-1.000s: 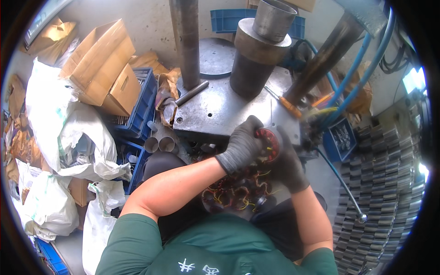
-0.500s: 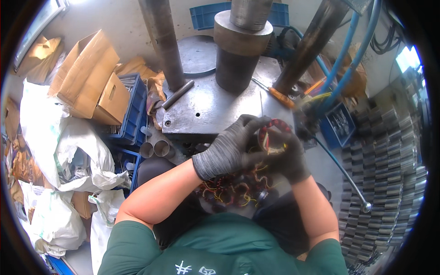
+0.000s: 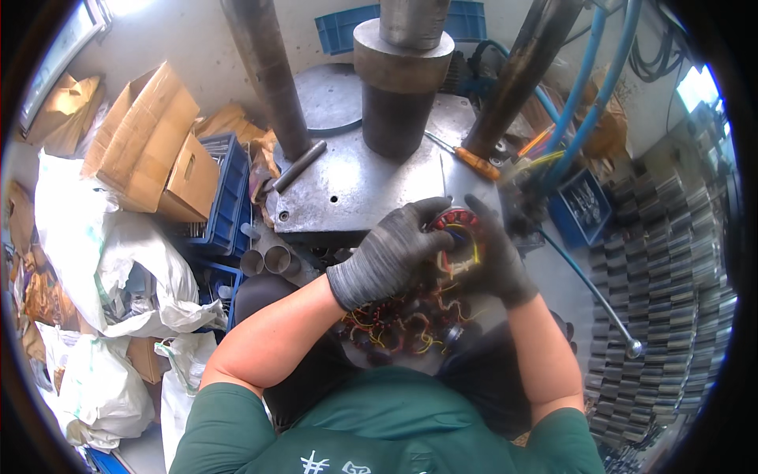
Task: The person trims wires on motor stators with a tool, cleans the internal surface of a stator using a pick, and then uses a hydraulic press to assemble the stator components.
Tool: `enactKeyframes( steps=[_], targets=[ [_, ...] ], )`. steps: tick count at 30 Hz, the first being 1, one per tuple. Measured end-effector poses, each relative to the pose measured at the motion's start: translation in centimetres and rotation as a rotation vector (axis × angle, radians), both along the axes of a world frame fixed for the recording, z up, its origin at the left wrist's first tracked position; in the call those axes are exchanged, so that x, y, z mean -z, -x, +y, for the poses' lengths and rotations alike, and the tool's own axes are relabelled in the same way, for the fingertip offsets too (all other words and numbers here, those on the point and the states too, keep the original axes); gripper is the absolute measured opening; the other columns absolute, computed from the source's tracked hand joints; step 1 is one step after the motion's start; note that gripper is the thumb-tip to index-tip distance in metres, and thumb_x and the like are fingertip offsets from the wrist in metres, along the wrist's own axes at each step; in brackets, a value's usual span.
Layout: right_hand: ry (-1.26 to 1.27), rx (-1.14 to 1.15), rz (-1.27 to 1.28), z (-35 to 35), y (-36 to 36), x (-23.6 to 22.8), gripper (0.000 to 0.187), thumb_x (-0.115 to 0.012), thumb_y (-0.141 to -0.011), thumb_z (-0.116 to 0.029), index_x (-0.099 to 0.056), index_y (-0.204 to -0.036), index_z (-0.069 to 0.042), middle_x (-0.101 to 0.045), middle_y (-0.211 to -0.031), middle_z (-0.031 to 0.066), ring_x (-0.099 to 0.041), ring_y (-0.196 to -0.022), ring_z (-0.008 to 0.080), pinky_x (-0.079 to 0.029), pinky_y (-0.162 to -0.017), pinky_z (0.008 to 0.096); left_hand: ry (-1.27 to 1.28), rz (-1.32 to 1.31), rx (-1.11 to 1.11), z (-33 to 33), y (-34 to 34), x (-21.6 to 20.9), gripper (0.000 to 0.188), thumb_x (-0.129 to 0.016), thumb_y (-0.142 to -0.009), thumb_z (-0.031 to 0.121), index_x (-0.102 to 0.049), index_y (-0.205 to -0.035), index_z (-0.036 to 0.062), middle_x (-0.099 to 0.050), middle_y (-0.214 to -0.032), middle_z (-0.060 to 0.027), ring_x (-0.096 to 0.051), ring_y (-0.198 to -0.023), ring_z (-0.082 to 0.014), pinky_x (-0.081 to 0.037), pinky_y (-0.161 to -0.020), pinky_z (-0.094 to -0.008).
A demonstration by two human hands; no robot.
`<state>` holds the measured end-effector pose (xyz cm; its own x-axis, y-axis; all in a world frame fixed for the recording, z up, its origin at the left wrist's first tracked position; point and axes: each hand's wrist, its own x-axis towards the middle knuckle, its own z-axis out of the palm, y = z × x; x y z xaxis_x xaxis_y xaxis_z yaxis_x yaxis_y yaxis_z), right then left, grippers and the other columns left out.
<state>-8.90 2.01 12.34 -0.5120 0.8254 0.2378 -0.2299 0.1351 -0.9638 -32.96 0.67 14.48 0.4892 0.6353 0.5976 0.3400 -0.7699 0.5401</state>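
Note:
Both of my hands wear dark grey gloves and meet in front of the press's steel table. Between them is a ring-shaped motor stator (image 3: 458, 215) with red windings and loose yellow and pale wires. My left hand (image 3: 399, 246) grips its left side, the fingers reaching to the rim and inner opening. My right hand (image 3: 502, 265) is wrapped round its right side, the fingertips partly hidden behind the ring. Below them, between my knees, lies a pile of similar wound stators (image 3: 414, 328) with red and yellow wires.
Ahead stands a press with a steel ram (image 3: 399, 95) over its metal table (image 3: 339, 189). A metal rod (image 3: 300, 166) and an orange-handled screwdriver (image 3: 476, 163) lie on it. Cardboard boxes (image 3: 138, 138) and white sacks (image 3: 103, 237) fill the left; stacked metal parts (image 3: 655, 316), a lever (image 3: 592, 292) the right.
The stator has turned in my hands, its red windings and yellow wires now facing me more. My right fingers have moved up along its outer side. The whole view has shifted slightly.

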Motion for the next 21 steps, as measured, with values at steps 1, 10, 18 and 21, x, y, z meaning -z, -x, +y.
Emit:
enactKeyframes(
  steps=[1,10,18,21],
  targets=[
    [0.088,0.075,-0.04,0.2,-0.3,0.3,0.1,-0.092,-0.075,-0.025,-0.043,-0.159,-0.003,-0.061,-0.145,0.0143,-0.062,-0.132,0.0271,-0.051,-0.113,0.0439,-0.002,0.015,-0.043,-0.3,-0.1,-0.1,0.066,-0.093,-0.066,0.002,-0.068,-0.127,0.0067,-0.06,-0.141,-0.0277,-0.069,-0.121,-0.0439,-0.059,-0.104,-0.0458],
    [0.017,0.223,-0.052,-1.5,-0.1,-1.1,0.082,-0.079,-0.1,-0.04,-0.042,-0.16,0.0,-0.062,-0.142,0.0111,-0.06,-0.129,0.0189,-0.048,-0.113,0.0369,0.239,-0.189,-0.103,-0.5,-0.8,0.5,0.065,-0.096,-0.07,0.005,-0.07,-0.128,0.0147,-0.057,-0.14,-0.0249,-0.067,-0.123,-0.0413,-0.059,-0.103,-0.0429],
    [0.076,0.276,-0.031,-1.9,0.6,-1.9,0.073,-0.084,-0.095,-0.016,-0.047,-0.155,0.004,-0.064,-0.141,0.0118,-0.061,-0.129,0.0177,-0.048,-0.113,0.0369,-0.058,-0.208,-0.161,-0.3,-0.8,1.9,0.089,-0.097,-0.069,0.015,-0.058,-0.148,0.0196,-0.06,-0.137,-0.0255,-0.067,-0.119,-0.0446,-0.059,-0.1,-0.0485],
    [0.071,0.281,-0.01,-2.0,0.6,-1.8,0.068,-0.082,-0.096,-0.012,-0.049,-0.153,0.004,-0.065,-0.139,0.0113,-0.062,-0.126,0.017,-0.05,-0.112,0.0363,-0.023,-0.176,-0.171,-0.7,-0.6,1.7,0.094,-0.097,-0.07,0.007,-0.053,-0.152,0.0177,-0.055,-0.144,-0.0243,-0.064,-0.128,-0.0416,-0.059,-0.104,-0.0457]
  ],
)
